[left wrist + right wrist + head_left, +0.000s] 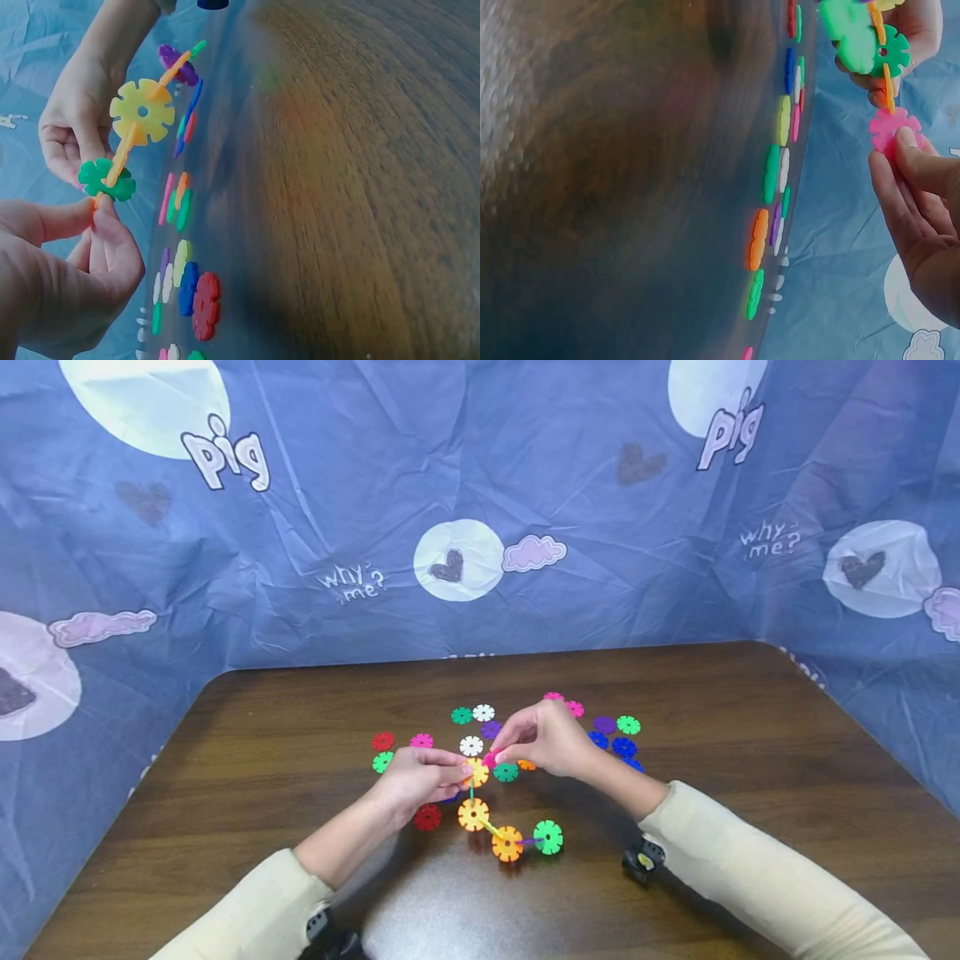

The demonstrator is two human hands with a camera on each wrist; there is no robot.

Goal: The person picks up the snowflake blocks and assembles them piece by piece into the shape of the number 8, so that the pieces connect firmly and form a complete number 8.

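My left hand [416, 774] pinches an orange notched disc [477, 774] at the upper end of a chain of interlocked plastic discs. My right hand [553, 742] holds a pink notched disc [891, 127] between thumb and fingers, its edge against that orange disc, as the right wrist view shows. Below the hands, a green disc [107, 180] joins the held disc to another orange one [473, 815]. The chain continues through a yellow disc seen edge-on, an orange disc [507, 843] and a purple one to a light green disc [548, 837] at its end.
Loose notched discs lie around the hands on the brown wooden table [300, 718]: red [427, 817], white [471, 746], green [506, 772], and several blue ones [624, 747] at the right. A blue printed cloth [375, 485] hangs behind the table.
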